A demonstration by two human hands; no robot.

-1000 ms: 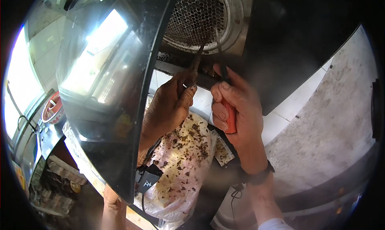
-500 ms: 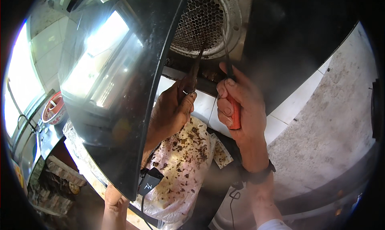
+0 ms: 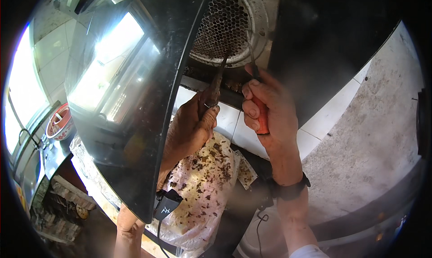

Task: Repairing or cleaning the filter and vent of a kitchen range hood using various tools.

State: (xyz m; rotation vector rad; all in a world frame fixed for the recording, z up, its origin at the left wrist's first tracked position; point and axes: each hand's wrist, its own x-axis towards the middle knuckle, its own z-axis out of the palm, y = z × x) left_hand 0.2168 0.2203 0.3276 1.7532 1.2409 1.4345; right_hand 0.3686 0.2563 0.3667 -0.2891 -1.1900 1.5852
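My left hand (image 3: 191, 127) is closed around a dark, grimy pointed tool (image 3: 218, 82) whose exact kind I cannot make out. Its tip reaches the lower edge of a round honeycomb grille (image 3: 220, 26). My right hand (image 3: 272, 105) grips a screwdriver (image 3: 262, 118) by its red and black handle. The thin metal shaft points up to the right side of the metal ring (image 3: 258, 19) around the grille. Brown grime coats the grille and ring. Part of my left forearm is hidden behind a glossy dark curved panel (image 3: 148, 168).
Beneath my hands lies a whitish plastic bag (image 3: 202, 186) strewn with dark brown crumbs. A black panel (image 3: 333, 42) spreads at upper right, above white tiles (image 3: 330, 105) and a grey stained surface (image 3: 360, 159). A red and white bowl (image 3: 60, 123) stands far left.
My right hand has shifted slightly up, and the screwdriver handle has tilted a little. My left hand and its tool stay almost in place.
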